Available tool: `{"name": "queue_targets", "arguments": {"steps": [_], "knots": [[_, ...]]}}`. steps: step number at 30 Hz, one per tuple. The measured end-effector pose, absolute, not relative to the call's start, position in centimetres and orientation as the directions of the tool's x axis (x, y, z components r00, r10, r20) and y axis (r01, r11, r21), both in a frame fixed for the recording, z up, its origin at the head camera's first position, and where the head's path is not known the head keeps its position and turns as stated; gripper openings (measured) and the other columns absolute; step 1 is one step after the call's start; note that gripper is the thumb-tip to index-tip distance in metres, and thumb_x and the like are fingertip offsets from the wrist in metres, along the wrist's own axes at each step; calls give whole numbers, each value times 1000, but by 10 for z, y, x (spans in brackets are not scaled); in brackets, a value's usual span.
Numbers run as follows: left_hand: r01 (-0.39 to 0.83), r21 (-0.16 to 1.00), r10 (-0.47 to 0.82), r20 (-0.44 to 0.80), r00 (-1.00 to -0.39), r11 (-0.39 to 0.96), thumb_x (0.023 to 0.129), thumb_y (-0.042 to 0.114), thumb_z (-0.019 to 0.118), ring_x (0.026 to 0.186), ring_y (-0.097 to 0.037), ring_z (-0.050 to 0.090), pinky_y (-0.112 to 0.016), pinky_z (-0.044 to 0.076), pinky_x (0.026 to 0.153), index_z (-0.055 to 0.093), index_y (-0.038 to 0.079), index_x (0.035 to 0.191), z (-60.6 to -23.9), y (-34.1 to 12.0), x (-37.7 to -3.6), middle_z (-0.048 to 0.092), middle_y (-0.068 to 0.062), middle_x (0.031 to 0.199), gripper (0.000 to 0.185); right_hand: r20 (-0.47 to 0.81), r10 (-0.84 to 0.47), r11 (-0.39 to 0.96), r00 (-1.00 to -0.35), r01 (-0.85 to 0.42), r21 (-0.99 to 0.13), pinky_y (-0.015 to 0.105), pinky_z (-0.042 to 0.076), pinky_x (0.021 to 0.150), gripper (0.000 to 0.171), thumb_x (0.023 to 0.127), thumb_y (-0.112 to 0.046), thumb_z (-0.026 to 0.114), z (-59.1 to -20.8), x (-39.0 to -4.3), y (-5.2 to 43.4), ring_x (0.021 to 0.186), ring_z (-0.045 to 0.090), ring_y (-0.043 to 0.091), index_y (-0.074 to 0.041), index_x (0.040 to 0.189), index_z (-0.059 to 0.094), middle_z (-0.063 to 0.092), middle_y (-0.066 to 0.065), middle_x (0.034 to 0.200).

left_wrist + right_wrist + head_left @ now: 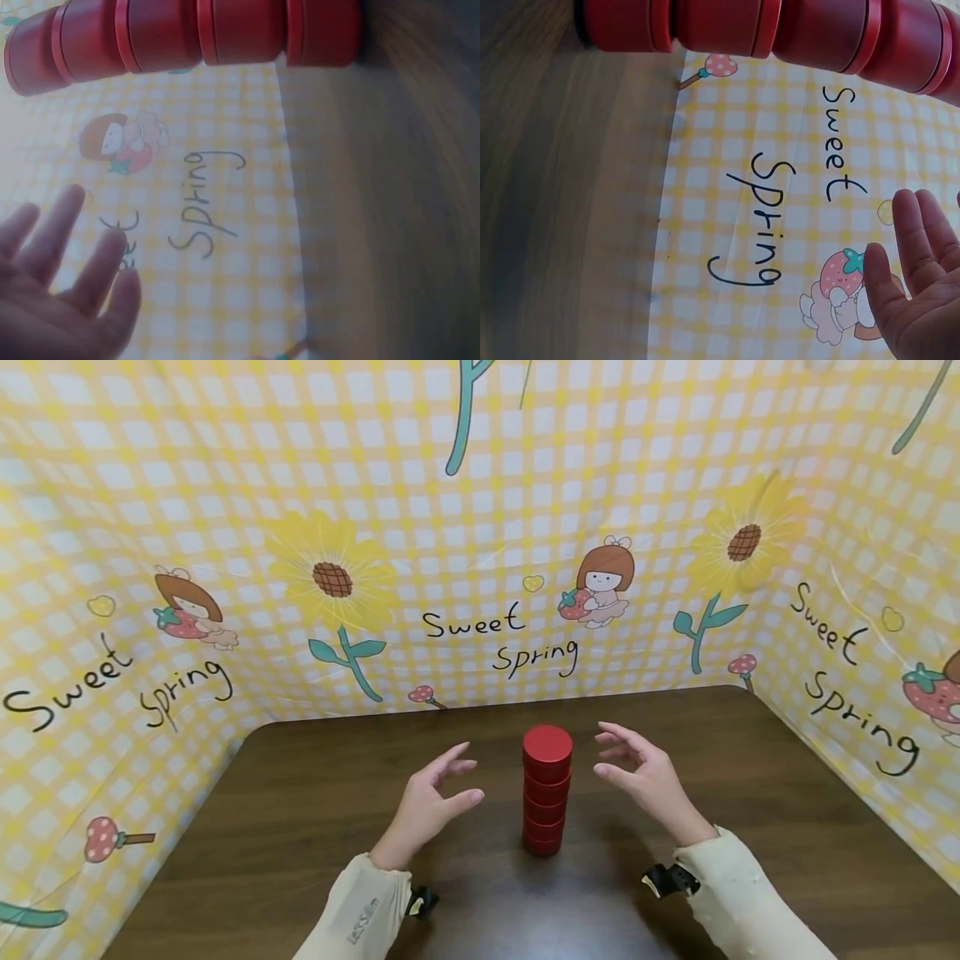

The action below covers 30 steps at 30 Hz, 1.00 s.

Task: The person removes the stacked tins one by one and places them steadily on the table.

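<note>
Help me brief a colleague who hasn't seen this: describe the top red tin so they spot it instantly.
On the dark wooden table, between the two open hands, stands a stack of round red tins. The top tin is the only one showing its flat circular lid; neither hand touches it.

A stack of red round tins point(546, 791) stands upright on the dark wooden desk point(300, 810), near the middle and a little toward the back edge. Four tins show in the stack, each a short cylinder with a slightly wider lid, one set squarely on the next. The top lid is flat and plain. The column leans very slightly. It stands free, between the two hands and touched by neither.
</note>
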<state>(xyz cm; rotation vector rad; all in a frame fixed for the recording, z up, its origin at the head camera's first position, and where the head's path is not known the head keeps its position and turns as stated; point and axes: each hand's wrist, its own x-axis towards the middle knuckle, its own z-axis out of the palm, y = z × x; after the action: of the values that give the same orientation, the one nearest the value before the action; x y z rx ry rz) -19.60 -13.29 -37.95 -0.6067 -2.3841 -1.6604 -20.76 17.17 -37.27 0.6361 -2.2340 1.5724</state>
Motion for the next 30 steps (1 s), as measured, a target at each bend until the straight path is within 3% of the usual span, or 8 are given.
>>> {"name": "queue_targets", "arguments": {"steps": [5,13,21,30], "knots": [[417,870,200,374,-906,261,81,9,75,113,-35,56,-47,41,92,52,-1,134,-380,-122,-198,67,-16,114,59,523,-187,312,-831,-555,-771,24,49,69,52,80,4,72,-372,-208,165,94,62,13,4,129,54,61,22,114],[410,879,179,375,-910,244,80,17,77,111,-32,57,-43,42,88,56,1,131,-382,-109,-199,67,-15,114,57,529,-199,302,-825,-565,-768,24,48,80,52,79,3,73,-373,-209,154,95,63,28,3,128,55,62,20,114],[412,883,187,376,-908,223,78,10,76,109,-37,56,-44,42,87,59,-1,123,-384,-94,-200,66,-15,112,49,506,-186,271,-842,-539,-798,25,49,80,52,81,3,72,-373,-208,142,98,62,34,5,129,53,61,21,114],[362,911,190,327,-926,197,81,18,76,109,-31,56,-41,42,86,57,0,124,-387,-82,-203,64,-18,115,50,454,-187,264,-871,-490,-831,27,50,71,64,81,-2,73,-371,-210,132,104,57,37,1,138,46,57,22,119]]}}
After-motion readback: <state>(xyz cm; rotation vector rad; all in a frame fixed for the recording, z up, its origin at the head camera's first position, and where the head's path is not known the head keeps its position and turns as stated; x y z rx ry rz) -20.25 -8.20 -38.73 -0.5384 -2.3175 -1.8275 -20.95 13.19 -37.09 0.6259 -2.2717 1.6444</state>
